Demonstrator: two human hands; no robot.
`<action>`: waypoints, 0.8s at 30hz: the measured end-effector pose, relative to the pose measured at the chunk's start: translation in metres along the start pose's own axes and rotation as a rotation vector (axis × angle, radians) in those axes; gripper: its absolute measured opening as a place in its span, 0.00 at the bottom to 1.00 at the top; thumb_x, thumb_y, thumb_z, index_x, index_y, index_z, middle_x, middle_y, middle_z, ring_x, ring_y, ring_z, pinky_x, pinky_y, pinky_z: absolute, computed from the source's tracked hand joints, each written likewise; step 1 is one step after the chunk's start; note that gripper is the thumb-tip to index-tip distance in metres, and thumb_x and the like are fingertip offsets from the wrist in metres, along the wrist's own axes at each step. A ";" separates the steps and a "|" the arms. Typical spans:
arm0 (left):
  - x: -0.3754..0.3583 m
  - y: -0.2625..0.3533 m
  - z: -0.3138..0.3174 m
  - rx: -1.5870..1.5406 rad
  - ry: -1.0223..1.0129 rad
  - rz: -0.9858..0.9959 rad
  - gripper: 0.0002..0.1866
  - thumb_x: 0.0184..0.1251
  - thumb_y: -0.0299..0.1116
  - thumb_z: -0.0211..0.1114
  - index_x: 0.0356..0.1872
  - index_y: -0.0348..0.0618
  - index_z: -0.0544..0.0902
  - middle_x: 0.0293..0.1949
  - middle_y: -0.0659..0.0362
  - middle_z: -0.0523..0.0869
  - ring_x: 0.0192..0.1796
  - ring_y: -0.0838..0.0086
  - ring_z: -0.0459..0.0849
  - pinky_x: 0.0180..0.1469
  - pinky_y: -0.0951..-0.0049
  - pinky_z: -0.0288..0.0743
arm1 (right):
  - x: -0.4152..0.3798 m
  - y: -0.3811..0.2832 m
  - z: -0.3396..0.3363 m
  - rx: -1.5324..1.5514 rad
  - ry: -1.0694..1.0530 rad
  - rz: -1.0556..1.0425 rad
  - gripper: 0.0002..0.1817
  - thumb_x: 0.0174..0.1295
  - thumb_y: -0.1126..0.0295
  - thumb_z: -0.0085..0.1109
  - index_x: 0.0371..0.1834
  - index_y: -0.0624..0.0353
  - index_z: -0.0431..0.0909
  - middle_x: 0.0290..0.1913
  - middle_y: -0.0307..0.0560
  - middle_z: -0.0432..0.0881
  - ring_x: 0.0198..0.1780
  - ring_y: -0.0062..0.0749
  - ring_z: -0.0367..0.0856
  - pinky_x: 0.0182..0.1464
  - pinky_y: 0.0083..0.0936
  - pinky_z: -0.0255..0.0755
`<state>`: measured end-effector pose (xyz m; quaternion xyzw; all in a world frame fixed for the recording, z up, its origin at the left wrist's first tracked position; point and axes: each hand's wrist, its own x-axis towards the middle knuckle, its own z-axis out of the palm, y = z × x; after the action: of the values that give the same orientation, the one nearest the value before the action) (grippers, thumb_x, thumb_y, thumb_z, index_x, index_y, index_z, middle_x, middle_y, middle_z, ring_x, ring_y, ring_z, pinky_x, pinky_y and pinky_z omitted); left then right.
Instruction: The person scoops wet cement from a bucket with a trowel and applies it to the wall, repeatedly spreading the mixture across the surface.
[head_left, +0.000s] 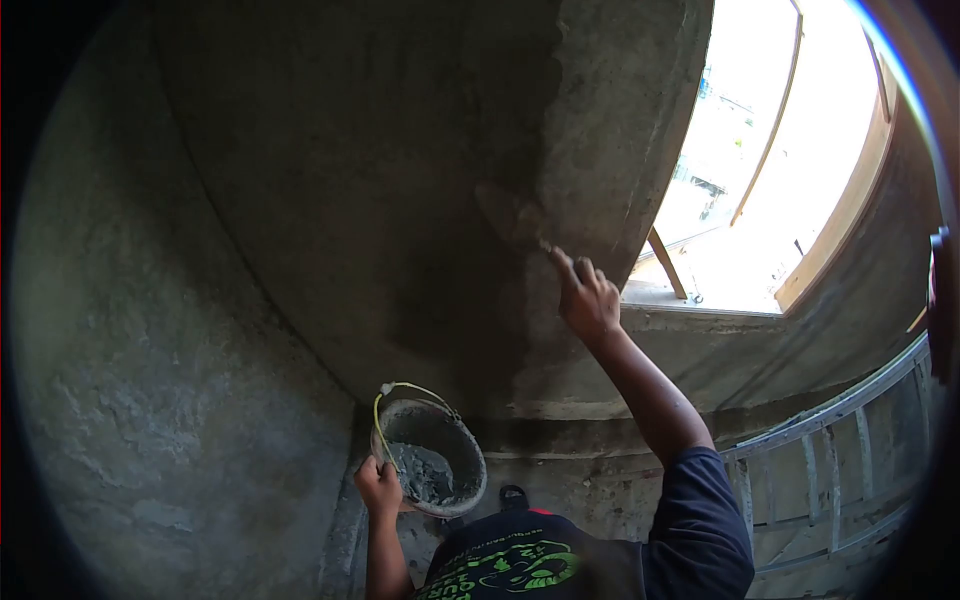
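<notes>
My right hand (588, 298) is stretched out to the wall, its fingers closed on the handle of a trowel (500, 212). The dim blade appears to lie against the dark, damp-looking part of the concrete wall (440, 130). Low in the view, my left hand (380, 487) grips the near left side of a bucket (472, 452), which is tilted so its inside shows. Wet grey mortar (422, 472) lies in it. The bucket's thin yellow handle (377, 415) arches over the left of its rim.
At upper right is a bright window opening with a wooden frame (838, 235). A metal ladder (835, 480) lies or leans at lower right. Another rough wall (130, 400) meets the facing one on the left. My foot (513, 497) shows on the floor below.
</notes>
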<state>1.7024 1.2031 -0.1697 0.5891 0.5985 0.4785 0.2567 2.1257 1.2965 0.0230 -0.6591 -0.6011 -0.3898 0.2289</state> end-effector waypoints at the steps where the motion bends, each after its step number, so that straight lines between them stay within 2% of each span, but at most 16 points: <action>1: -0.002 0.002 0.001 -0.029 0.017 -0.016 0.10 0.58 0.23 0.59 0.22 0.31 0.67 0.18 0.44 0.72 0.19 0.55 0.70 0.27 0.54 0.62 | -0.013 0.003 -0.001 0.081 -0.068 -0.028 0.31 0.63 0.73 0.59 0.72 0.42 0.75 0.43 0.45 0.81 0.37 0.41 0.86 0.36 0.38 0.81; 3: -0.003 -0.010 0.003 -0.009 0.022 -0.002 0.10 0.57 0.22 0.59 0.22 0.31 0.67 0.18 0.44 0.72 0.19 0.55 0.70 0.27 0.54 0.62 | -0.014 0.008 -0.006 0.160 -0.134 -0.061 0.34 0.61 0.72 0.60 0.74 0.41 0.74 0.42 0.46 0.80 0.37 0.41 0.85 0.34 0.38 0.81; 5: -0.005 -0.012 0.001 0.015 0.033 0.012 0.10 0.57 0.22 0.59 0.22 0.31 0.67 0.18 0.44 0.72 0.19 0.56 0.70 0.26 0.54 0.62 | 0.014 0.006 -0.030 0.256 0.128 -0.026 0.33 0.62 0.72 0.60 0.73 0.40 0.74 0.41 0.45 0.79 0.37 0.43 0.85 0.35 0.39 0.81; 8: -0.003 -0.005 0.002 0.067 0.041 0.031 0.09 0.57 0.22 0.59 0.22 0.31 0.68 0.18 0.44 0.72 0.19 0.56 0.70 0.26 0.54 0.62 | 0.076 0.012 -0.050 0.302 0.215 0.051 0.31 0.62 0.72 0.60 0.72 0.40 0.75 0.41 0.45 0.79 0.37 0.44 0.86 0.36 0.40 0.81; 11: -0.001 -0.006 0.003 0.038 0.069 0.054 0.10 0.57 0.22 0.60 0.22 0.32 0.67 0.18 0.45 0.71 0.19 0.56 0.68 0.26 0.55 0.61 | 0.098 0.016 -0.050 0.189 0.157 0.078 0.33 0.62 0.72 0.60 0.73 0.38 0.74 0.42 0.46 0.80 0.37 0.44 0.85 0.35 0.41 0.81; 13: -0.004 -0.007 -0.002 0.075 0.043 -0.017 0.09 0.56 0.21 0.58 0.23 0.31 0.65 0.19 0.48 0.69 0.21 0.65 0.65 0.28 0.59 0.62 | 0.089 0.015 -0.034 0.095 0.080 -0.011 0.36 0.59 0.71 0.60 0.75 0.36 0.72 0.43 0.45 0.80 0.37 0.43 0.85 0.36 0.40 0.81; 14: -0.002 -0.006 -0.001 0.073 0.045 -0.018 0.09 0.56 0.21 0.58 0.23 0.31 0.65 0.19 0.48 0.69 0.21 0.65 0.65 0.28 0.59 0.62 | 0.079 0.013 -0.026 0.095 0.082 -0.014 0.36 0.59 0.71 0.60 0.75 0.36 0.72 0.43 0.45 0.80 0.37 0.43 0.85 0.36 0.40 0.81; 16: -0.005 -0.006 -0.005 0.057 0.061 0.030 0.12 0.57 0.22 0.60 0.22 0.33 0.64 0.17 0.46 0.69 0.19 0.55 0.66 0.26 0.55 0.61 | 0.040 0.004 -0.016 -0.052 -0.121 -0.156 0.40 0.56 0.72 0.61 0.77 0.34 0.70 0.44 0.45 0.79 0.37 0.41 0.85 0.36 0.38 0.81; 19: -0.005 -0.014 -0.007 0.072 0.056 0.044 0.12 0.58 0.22 0.59 0.22 0.32 0.65 0.18 0.45 0.69 0.20 0.55 0.65 0.26 0.54 0.61 | 0.017 -0.004 -0.020 0.053 -0.179 -0.150 0.40 0.55 0.72 0.61 0.76 0.34 0.71 0.44 0.45 0.79 0.37 0.40 0.85 0.36 0.39 0.81; 21: -0.003 -0.013 -0.006 0.066 0.045 0.037 0.11 0.58 0.23 0.59 0.22 0.31 0.66 0.18 0.44 0.70 0.20 0.54 0.67 0.27 0.53 0.61 | 0.034 -0.004 -0.033 0.072 -0.113 -0.134 0.39 0.55 0.73 0.60 0.75 0.34 0.72 0.44 0.45 0.79 0.37 0.40 0.85 0.34 0.37 0.81; 23: -0.004 -0.008 -0.007 0.070 0.034 0.026 0.11 0.57 0.23 0.59 0.22 0.31 0.66 0.18 0.43 0.71 0.20 0.53 0.68 0.27 0.53 0.62 | 0.076 -0.004 -0.053 0.067 0.188 -0.045 0.37 0.56 0.73 0.60 0.74 0.35 0.74 0.44 0.45 0.79 0.37 0.41 0.85 0.33 0.35 0.81; 24: -0.002 -0.003 -0.006 0.068 0.028 0.019 0.10 0.57 0.23 0.59 0.23 0.30 0.67 0.19 0.42 0.73 0.20 0.51 0.70 0.27 0.53 0.63 | 0.100 -0.001 -0.059 0.067 0.193 -0.045 0.37 0.56 0.73 0.60 0.74 0.35 0.74 0.44 0.45 0.79 0.37 0.41 0.85 0.33 0.35 0.81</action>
<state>1.6964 1.1999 -0.1707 0.5962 0.6123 0.4687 0.2235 2.1079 1.3125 0.1369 -0.5966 -0.6036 -0.4363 0.2989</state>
